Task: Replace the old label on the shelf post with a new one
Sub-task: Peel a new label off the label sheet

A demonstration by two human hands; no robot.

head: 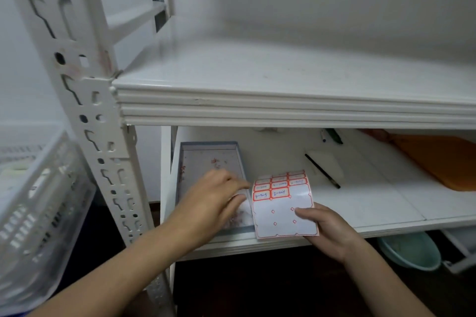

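Observation:
A white perforated shelf post rises at the left, with faint reddish residue near its upper corner edge. My right hand grips a label sheet by its lower right corner, thumb on top. Several red-bordered labels with blue writing remain on the sheet's top rows; the lower part is peeled bare. My left hand reaches over a shallow grey box lid, its fingers stretched toward the sheet's left edge. Whether those fingertips touch the sheet I cannot tell.
Red label scraps lie in the box lid. On the lower shelf sit a black pen on a white pad, a marker and an orange folder. A clear plastic crate stands left; a green basin is below.

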